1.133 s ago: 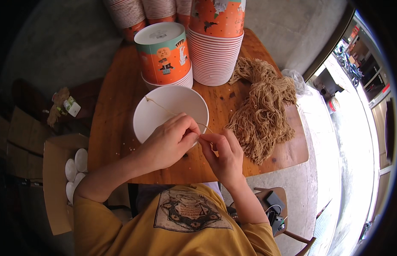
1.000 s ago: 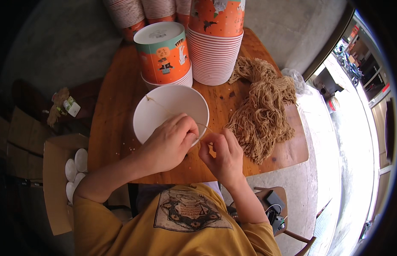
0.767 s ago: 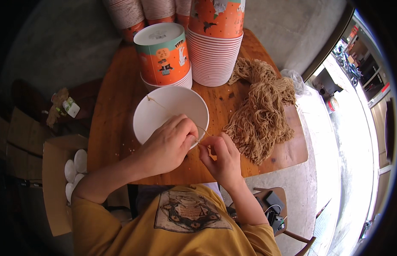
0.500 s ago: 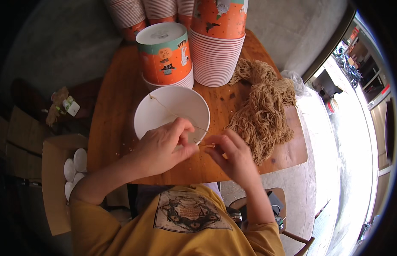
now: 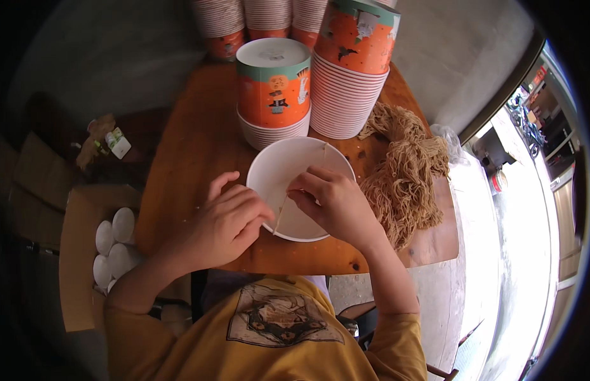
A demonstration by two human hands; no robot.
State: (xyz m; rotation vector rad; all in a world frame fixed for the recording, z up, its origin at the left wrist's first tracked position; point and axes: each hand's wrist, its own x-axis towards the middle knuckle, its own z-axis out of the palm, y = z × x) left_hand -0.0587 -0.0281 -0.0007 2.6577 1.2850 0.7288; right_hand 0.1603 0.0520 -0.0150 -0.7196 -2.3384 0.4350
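A white paper bucket (image 5: 263,166) stands mouth up at the near part of the table. A thin twine (image 5: 280,218) spans its mouth, fastened at the far rim and reaching the near rim. My right hand (image 5: 336,206) is over the mouth, its thumb and fingers pinched together at the twine, whose middle it hides. My left hand (image 5: 226,227) is at the bucket's left rim, fingers loosely bent and apart, one raised; its fingertips are beside the rim, and I see nothing held in them.
Behind the bucket are a short stack of upturned orange-and-green buckets (image 5: 274,89) and a taller stack (image 5: 349,95). Tangled brown twine (image 5: 406,181) lies to the right. More stacks (image 5: 269,16) stand at the back. A cardboard box (image 5: 79,254) with white cups is at the left.
The bucket has turned, so the twine's fastening moved from the far left rim to the far right. My right hand moved over the mouth; my left hand drew back left. The view shifted too.
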